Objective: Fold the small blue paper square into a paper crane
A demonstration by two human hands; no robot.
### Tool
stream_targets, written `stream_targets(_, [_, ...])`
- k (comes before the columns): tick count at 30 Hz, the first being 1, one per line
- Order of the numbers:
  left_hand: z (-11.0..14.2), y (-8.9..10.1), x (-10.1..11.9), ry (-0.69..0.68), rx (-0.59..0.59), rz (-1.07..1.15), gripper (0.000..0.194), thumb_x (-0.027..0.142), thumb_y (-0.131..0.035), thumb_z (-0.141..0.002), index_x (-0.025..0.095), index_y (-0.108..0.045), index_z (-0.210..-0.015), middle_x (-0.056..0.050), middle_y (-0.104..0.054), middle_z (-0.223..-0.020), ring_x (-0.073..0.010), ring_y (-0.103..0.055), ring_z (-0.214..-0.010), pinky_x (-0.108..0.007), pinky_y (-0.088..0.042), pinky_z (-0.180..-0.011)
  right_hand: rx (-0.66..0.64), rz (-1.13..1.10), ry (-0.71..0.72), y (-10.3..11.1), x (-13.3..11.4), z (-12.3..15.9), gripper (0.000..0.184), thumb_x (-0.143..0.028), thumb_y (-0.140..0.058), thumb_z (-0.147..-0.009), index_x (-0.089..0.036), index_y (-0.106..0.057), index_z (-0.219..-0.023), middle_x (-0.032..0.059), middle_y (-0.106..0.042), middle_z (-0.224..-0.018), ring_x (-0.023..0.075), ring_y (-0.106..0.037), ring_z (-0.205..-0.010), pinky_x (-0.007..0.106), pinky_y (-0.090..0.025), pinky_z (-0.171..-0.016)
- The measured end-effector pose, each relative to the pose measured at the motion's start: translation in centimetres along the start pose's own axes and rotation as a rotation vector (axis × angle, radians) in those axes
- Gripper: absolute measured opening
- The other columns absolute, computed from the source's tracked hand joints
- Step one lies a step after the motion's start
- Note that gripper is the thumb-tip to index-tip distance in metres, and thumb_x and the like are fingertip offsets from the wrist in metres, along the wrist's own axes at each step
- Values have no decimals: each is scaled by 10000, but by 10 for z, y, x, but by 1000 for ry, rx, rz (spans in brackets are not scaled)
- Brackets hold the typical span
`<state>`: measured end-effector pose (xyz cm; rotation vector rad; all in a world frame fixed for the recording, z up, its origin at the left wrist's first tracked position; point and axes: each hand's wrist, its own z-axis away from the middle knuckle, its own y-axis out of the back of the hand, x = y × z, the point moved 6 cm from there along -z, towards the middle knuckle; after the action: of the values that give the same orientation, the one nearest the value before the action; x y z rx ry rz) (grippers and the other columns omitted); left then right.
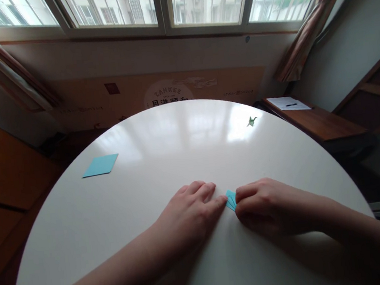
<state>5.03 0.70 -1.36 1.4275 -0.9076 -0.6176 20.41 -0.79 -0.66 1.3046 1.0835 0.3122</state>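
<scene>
A small piece of folded blue paper point(230, 199) with crease lines lies on the white round table point(139, 175), between my two hands. My right hand point(265, 204) pinches its right side with bent fingers, which hide part of it. On the other side, my left hand point(195, 208) rests on the tabletop with its fingers stretched out. One of its fingertips touches the left edge of the paper.
A flat stack or sheet of blue square paper point(100, 165) lies at the table's left. Toward the far right edge stands a small green folded-paper figure point(251, 121). Beyond it, a wooden side table point(331, 121) holds white paper point(283, 103) and a dark pen point(291, 105).
</scene>
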Motion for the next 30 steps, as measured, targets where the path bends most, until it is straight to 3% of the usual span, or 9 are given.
stream_targets(5, [-1, 0, -1, -16, 5, -2, 449, 91, -523, -906, 271, -612, -1307, -90, -637, -1239, -279, -578, -1106, -426, -502, -923, 352, -128, -148, 26, 28, 5, 141, -158, -589, -933, -175, -722, -978, 41, -666, -862, 99, -574, -668, 209, -448, -606])
stream_targets(6, [-1, 0, -1, -23, 12, 0, 452, 87, -523, -903, 279, -622, -1301, -85, -646, -1230, -275, -582, -1094, -422, -504, -916, 365, -124, -196, 26, 35, 5, 160, -171, -604, -930, -182, -727, -1033, 37, -665, -859, 101, -582, -678, 208, -453, -609])
stream_targets(12, [-2, 4, -13, -9, 159, 170, 475, 55, -520, -851, 303, -702, -1214, -57, -686, -1230, -244, -610, -1074, -428, -508, -937, 135, -111, -334, 9, 39, -3, 266, -354, -723, -871, -229, -741, -1105, 37, -674, -962, 130, -632, -766, 250, -492, -707])
stream_targets(17, [-2, 8, -49, 304, 327, 674, 356, 144, -533, -862, 175, -717, -1166, -80, -738, -1090, -204, -676, -959, -360, -521, -937, 126, 48, -417, 12, 23, -6, 379, -388, -764, -817, -283, -717, -1179, 30, -677, -1021, 162, -638, -826, 281, -467, -758])
stream_targets(19, [-3, 7, -58, 364, 352, 728, 326, 181, -551, -849, 164, -729, -1121, -84, -752, -1054, -222, -682, -971, -369, -516, -944, 112, 50, -409, 11, 19, -7, 430, -359, -765, -809, -304, -695, -1229, 29, -680, -1060, 170, -643, -853, 278, -456, -758])
stream_targets(21, [-4, 4, -65, 416, 375, 774, 326, 204, -535, -842, 151, -730, -1097, -96, -757, -1020, -231, -692, -944, -364, -528, -909, 81, 21, -376, 8, 16, -9, 307, -316, -758, -806, -299, -747, -1113, 26, -684, -1067, 165, -640, -845, 273, -444, -755])
stream_targets(24, [-6, 0, -73, 474, 388, 856, 342, 233, -551, -810, 147, -729, -1089, -104, -752, -997, -250, -687, -952, -364, -530, -890, 59, -17, -351, 6, 15, -12, 196, -268, -743, -798, -268, -766, -993, 18, -688, -1012, 163, -624, -837, 277, -436, -770])
stream_targets(26, [-8, -2, -77, 498, 367, 922, 316, 240, -593, -775, 153, -740, -1042, -102, -746, -996, -252, -680, -957, -349, -532, -865, 65, -27, -358, 7, 16, -15, 269, -255, -761, -768, -255, -754, -1037, 24, -684, -1010, 170, -621, -839, 278, -441, -763])
stream_targets(30, [-11, -4, -84, 541, 231, 1106, 311, 256, -647, -741, 138, -734, -1015, -91, -718, -878, -190, -654, -704, -300, -532, -629, 32, -71, -364, 8, 17, -21, 235, -250, -777, -730, -214, -766, -962, 41, -678, -984, 173, -625, -819, 266, -462, -735])
